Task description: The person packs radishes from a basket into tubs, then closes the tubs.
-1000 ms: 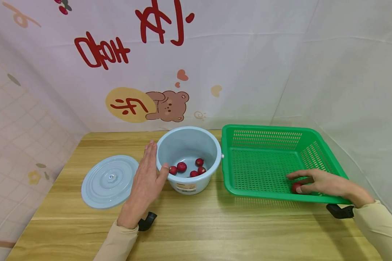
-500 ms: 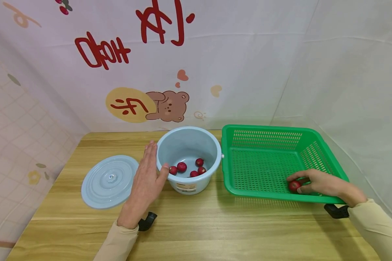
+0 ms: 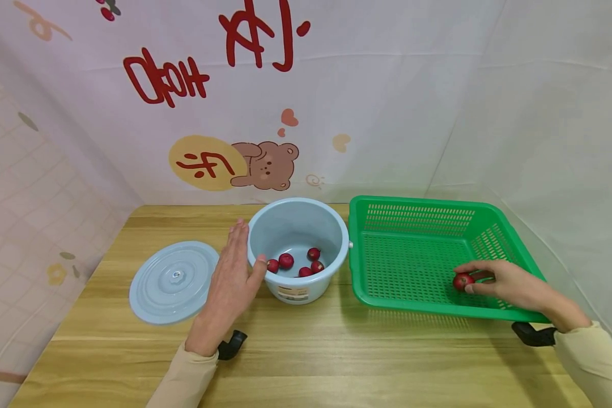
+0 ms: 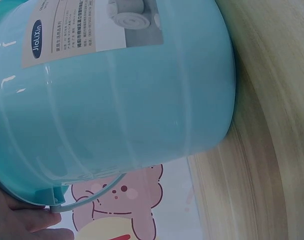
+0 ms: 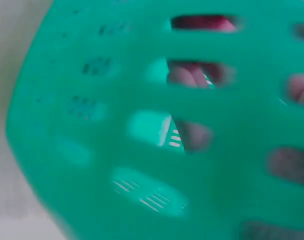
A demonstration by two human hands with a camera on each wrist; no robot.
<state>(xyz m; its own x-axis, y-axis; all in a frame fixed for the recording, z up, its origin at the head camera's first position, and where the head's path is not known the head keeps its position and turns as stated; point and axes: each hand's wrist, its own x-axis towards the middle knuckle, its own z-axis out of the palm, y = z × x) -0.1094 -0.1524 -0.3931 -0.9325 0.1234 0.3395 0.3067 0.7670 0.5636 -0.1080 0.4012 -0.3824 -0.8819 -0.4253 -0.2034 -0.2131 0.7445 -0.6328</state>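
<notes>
My right hand [image 3: 512, 283] reaches over the near right rim of the green basket [image 3: 413, 306] and pinches a small round red radish [image 3: 462, 281] between thumb and fingers. In the right wrist view, the basket's slotted wall [image 5: 142, 95] hides most of that hand. My left hand [image 3: 229, 289] rests with straight fingers against the left side of the light blue bucket [image 3: 298, 221], its thumb at the front rim. Several red radishes [image 3: 286, 260] lie on the bucket's floor. The left wrist view shows the bucket's labelled side [image 4: 122, 110] and fingers [image 4: 32, 220] beside the handle joint.
A round light blue lid [image 3: 175, 283] lies on the wooden table [image 3: 336, 351], left of the bucket. The basket stands close to the bucket's right side. A printed cloth [image 3: 387, 113] hangs behind the table.
My right hand has drawn the radish out from under its fingers and lifted it slightly inside the basket. The head view has shifted a little; the left hand stays at the bucket.
</notes>
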